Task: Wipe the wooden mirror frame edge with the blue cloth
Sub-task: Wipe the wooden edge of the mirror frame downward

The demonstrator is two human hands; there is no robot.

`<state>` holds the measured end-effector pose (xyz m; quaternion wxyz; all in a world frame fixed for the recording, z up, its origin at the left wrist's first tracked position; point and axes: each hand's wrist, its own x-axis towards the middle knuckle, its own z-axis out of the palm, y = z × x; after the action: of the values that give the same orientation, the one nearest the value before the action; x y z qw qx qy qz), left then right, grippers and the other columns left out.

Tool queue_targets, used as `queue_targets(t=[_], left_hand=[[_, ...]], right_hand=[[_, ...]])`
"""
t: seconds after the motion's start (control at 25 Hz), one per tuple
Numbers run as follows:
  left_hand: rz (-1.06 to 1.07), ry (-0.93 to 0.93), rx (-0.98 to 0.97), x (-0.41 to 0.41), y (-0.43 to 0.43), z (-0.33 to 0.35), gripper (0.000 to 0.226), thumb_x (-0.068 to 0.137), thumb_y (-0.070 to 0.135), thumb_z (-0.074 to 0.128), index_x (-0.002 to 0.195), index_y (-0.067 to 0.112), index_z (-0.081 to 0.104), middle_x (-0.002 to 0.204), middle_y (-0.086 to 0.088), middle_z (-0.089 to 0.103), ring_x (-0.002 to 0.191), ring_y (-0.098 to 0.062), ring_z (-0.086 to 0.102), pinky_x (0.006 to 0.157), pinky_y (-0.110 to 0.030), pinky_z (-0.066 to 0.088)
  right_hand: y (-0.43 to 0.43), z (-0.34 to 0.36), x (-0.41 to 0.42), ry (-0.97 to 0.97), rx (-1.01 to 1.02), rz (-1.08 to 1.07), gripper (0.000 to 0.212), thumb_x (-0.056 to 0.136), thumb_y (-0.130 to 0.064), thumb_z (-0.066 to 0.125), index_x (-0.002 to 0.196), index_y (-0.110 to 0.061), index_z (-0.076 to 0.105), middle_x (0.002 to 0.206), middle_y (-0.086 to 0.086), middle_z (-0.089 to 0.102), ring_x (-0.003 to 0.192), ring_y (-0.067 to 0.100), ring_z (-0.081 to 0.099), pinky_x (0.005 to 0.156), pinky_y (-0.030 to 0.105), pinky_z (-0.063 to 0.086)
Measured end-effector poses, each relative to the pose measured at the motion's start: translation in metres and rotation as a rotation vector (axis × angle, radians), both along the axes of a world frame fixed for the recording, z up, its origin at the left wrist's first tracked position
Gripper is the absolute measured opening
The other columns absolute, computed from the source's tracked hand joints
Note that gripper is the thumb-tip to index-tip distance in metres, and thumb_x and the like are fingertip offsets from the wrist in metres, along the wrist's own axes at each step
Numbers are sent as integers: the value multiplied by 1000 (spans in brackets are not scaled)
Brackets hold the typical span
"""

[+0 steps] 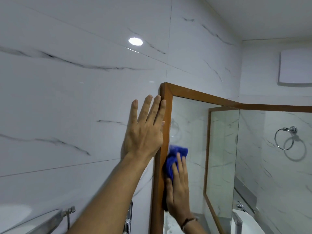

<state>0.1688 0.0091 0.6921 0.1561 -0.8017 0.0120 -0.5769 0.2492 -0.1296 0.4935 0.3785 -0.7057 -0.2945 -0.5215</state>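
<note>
A wooden mirror frame (166, 105) hangs on a white marble-look tiled wall; its left upright runs down the middle of the view. My right hand (177, 188) presses a blue cloth (175, 156) against the inner side of that upright, about halfway down. The cloth bunches above my fingers and partly overlaps the glass. My left hand (145, 130) lies flat and spread on the wall tile, its fingertips touching the frame's outer edge near the top corner. It holds nothing.
The mirror glass (190, 132) reflects a second framed mirror. A chrome towel ring (285, 137) hangs on the right wall under a white vent cover (295, 68). A glass shelf (27, 222) and chrome taps (128, 217) sit lower left; a white basin (244, 222) lower right.
</note>
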Motion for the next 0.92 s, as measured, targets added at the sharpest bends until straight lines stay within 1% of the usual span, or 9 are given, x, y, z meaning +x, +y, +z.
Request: queue_targets(t=[0.04, 0.12, 0.24, 0.36, 0.48, 0.64, 0.76, 0.84, 0.92], left_hand=[[-7, 1, -5, 0, -1, 0, 69, 121, 42, 6, 179, 11, -16, 186, -16, -18, 172, -37, -15, 138, -65, -3], [-15, -13, -4, 1, -1, 0, 69, 121, 42, 7, 179, 11, -15, 186, -16, -16, 173, -37, -15, 138, -65, -3], [-9, -50, 17, 5, 1, -2, 68, 122, 41, 6, 180, 9, -8, 188, -16, -5, 174, -38, -7, 138, -67, 1], [-23, -74, 19, 7, 0, -3, 67, 122, 39, 5, 180, 8, -4, 188, -15, 2, 174, -37, -2, 138, -67, 4], [-26, -77, 23, 9, 0, -6, 67, 122, 39, 4, 180, 7, -5, 188, -16, 1, 174, -37, -1, 138, -66, 4], [-14, -63, 24, 7, 1, -6, 71, 118, 42, -10, 180, 8, -7, 188, -16, -2, 174, -37, -4, 138, -65, 4], [-28, -57, 15, 6, 1, -6, 75, 114, 43, -19, 180, 10, -6, 188, -16, -3, 174, -36, -4, 139, -65, 1], [-24, -51, 20, 6, 0, -5, 75, 114, 43, -18, 180, 10, -7, 188, -16, -4, 174, -36, -6, 138, -65, 1], [-31, -71, 31, 8, 0, -6, 71, 117, 43, -10, 180, 9, -4, 188, -16, -2, 174, -36, -5, 138, -65, 1]], right_hand=[[-2, -16, -3, 5, -15, -19, 75, 110, -29, 42, 176, -41, 8, 187, -15, 7, 175, 18, 9, 134, 52, 21], [0, 7, 0, -8, -10, -5, 75, 110, -31, 43, 175, -45, 8, 187, -15, 6, 175, 18, 9, 133, 57, 24], [11, 105, 6, -42, 82, 15, 67, 111, -38, 44, 174, -21, 27, 185, 4, 18, 174, 31, 12, 137, 64, 24], [19, 167, 5, -3, 155, 7, 64, 113, -43, 38, 173, -21, 29, 186, 6, 20, 175, 32, 9, 138, 62, 22], [21, 143, 10, -28, 147, 6, 62, 114, -37, 39, 173, -22, 27, 186, 5, 20, 175, 30, 8, 139, 62, 19], [11, 28, 10, -9, 101, 2, 66, 113, -28, 43, 175, -39, 22, 187, 0, 16, 175, 29, 10, 136, 64, 24], [3, -41, 7, 40, 42, -48, 71, 110, -26, 44, 175, -41, 19, 187, -6, 13, 175, 30, 11, 130, 67, 30], [6, -27, 9, 34, 84, -64, 72, 109, -26, 43, 174, -45, 18, 187, -9, 13, 175, 30, 13, 130, 69, 34], [12, 21, 7, -7, 135, -34, 71, 110, -28, 42, 173, -49, 18, 187, -9, 13, 174, 31, 15, 132, 67, 34]])
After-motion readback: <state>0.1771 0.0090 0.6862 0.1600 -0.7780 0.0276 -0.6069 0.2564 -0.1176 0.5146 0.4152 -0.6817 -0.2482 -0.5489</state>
